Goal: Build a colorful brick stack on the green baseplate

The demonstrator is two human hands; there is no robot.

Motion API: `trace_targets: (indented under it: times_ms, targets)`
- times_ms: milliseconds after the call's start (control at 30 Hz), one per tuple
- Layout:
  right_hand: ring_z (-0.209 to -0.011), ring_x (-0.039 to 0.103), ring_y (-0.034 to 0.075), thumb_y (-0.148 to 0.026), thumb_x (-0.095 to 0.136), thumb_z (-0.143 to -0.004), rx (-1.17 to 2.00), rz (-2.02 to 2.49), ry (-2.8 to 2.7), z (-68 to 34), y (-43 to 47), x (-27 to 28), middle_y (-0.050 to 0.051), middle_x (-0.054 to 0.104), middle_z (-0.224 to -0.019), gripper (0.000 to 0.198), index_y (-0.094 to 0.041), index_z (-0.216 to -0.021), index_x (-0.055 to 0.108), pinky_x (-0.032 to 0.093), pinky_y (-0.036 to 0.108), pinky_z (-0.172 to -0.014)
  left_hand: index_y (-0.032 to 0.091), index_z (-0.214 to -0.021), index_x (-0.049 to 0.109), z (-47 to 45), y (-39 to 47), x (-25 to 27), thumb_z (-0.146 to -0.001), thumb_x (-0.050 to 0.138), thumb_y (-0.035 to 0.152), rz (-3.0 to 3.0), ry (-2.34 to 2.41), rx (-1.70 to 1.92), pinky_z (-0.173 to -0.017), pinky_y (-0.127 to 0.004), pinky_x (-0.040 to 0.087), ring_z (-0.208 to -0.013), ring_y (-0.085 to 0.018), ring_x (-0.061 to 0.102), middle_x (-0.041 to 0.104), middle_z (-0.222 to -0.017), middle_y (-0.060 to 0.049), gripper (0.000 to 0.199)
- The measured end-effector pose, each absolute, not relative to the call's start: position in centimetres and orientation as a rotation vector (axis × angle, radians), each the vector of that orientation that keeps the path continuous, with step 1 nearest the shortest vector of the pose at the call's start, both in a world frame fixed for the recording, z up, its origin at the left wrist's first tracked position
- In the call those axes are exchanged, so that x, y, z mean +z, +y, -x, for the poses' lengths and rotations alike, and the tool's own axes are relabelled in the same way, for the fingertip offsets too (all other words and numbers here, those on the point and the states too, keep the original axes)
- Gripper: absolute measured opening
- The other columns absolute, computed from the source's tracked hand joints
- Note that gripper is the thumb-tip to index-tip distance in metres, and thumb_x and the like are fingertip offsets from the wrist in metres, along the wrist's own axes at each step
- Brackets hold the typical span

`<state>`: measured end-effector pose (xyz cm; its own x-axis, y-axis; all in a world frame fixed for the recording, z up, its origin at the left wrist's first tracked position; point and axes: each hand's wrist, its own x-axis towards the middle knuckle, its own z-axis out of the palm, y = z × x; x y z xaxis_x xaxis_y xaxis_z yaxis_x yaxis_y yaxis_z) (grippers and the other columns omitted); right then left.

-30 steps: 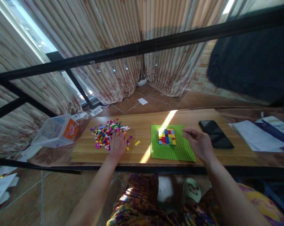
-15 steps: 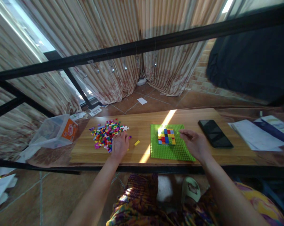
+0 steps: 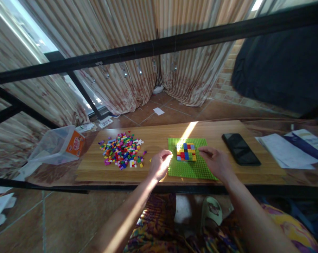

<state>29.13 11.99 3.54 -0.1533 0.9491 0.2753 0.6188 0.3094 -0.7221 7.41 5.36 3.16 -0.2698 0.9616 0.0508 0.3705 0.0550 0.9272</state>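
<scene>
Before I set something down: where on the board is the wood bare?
Bare wood shows between the brick pile and the green baseplate, beyond the left hand, and between the baseplate's far right corner and the phone. It is crowded at the pile and at the baseplate's right edge, where the right hand is.

A home, it seems: long curtains (image 3: 116, 31) behind the table (image 3: 156, 135), tiled floor (image 3: 175, 110) beyond it, toy bricks (image 3: 123, 151) on it, a slipper (image 3: 212, 203) below.

bare hands (image 3: 161, 164) and forearms (image 3: 245, 207), purple-and-yellow patterned trousers (image 3: 159, 239), pale green slipper (image 3: 210, 202) with a dark print (image 3: 214, 210)
</scene>
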Motion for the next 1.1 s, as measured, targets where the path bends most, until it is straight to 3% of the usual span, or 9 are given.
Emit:
trace_targets:
  times_ms: [300, 700, 1100]
  targets:
    - [-0.076, 0.066, 0.021, -0.028, 0.053, -0.084, 0.526, 1.396, -2.034, -29.0, 12.2, 2.0, 0.008, 0.073, -0.085, 0.021, -0.018, -0.084, 0.070, 0.048, 0.034, -0.071, 0.020, -0.086, 0.066, -8.9, 7.0, 1.0, -0.077, 0.057, 0.014, -1.309, 1.726, 1.165, -0.079, -0.030, 0.053, -0.084, -0.017, 0.067, 0.072, -0.085, -0.002, 0.014]
    - [-0.079, 0.064, 0.021, -0.029, 0.056, -0.081, 0.577, 1.325, -1.993, -28.6, 12.9, 1.1, 0.007, 0.071, -0.084, 0.016, -0.020, -0.079, 0.069, 0.047, 0.034, -0.074, 0.020, -0.091, 0.065, -9.1, 7.1, 1.5, -0.078, 0.060, 0.021, -1.329, 1.815, 1.120, -0.072, -0.028, 0.047, -0.079, -0.016, 0.064, 0.070, -0.086, -0.002, 0.014]
    - [-0.062, 0.060, 0.017, -0.036, 0.073, -0.054, 1.155, 1.445, -1.354, -27.7, 13.3, 1.0, 0.004, 0.070, -0.067, 0.022, -0.017, -0.066, 0.071, 0.045, 0.030, -0.062, 0.022, -0.084, 0.066, -8.8, 7.2, 1.2, -0.081, 0.061, 0.034, -1.342, 1.756, 1.127, -0.067, -0.025, 0.044, -0.074, -0.015, 0.064, 0.070, -0.078, 0.001, 0.014]
